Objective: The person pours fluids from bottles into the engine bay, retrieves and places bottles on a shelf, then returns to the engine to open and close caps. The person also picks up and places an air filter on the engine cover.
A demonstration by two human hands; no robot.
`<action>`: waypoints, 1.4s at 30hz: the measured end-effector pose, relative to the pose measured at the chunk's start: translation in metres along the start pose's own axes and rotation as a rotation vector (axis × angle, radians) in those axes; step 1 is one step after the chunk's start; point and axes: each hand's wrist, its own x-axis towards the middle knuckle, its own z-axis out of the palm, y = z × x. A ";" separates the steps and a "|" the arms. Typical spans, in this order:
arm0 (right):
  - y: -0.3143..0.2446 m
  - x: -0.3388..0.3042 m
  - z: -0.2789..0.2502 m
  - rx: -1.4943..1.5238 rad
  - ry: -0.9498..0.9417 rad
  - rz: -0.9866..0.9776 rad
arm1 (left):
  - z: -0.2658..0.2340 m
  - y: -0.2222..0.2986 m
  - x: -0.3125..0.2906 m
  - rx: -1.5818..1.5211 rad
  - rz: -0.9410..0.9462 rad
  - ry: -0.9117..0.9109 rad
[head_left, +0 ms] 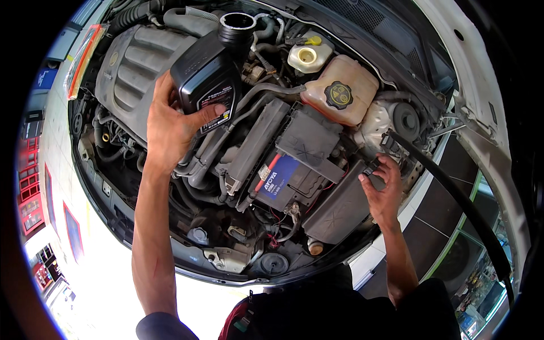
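Bottle [204,67], black plastic, mouth open, gripped by left hand [170,131] at right edge of engine cover [139,62]. Right hand [383,190] pinches small black cap-like piece [370,166] above long black box [334,204] beside battery [280,180].

left fingers [164,89] grip a black bottle [205,71]; right fingers [389,166] pinch a black piece [371,167].

- Apparently a car workshop.
- A car's engine [133,73] and battery [283,182] lie exposed.
- Red storage units [30,190] show far left.
- A green-edged glass case [457,228] stands right.
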 end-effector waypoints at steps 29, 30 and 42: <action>-0.107 0.187 0.055 -0.294 -0.001 -0.481 | -0.028 -0.018 -0.157 -0.190 -0.262 0.137; -0.104 0.199 0.060 -0.323 -0.023 -0.507 | -0.029 -0.023 -0.169 -0.158 -0.272 0.144; -0.103 0.241 0.085 -0.649 -0.215 -0.555 | -0.036 -0.059 -0.232 -0.210 -0.368 0.243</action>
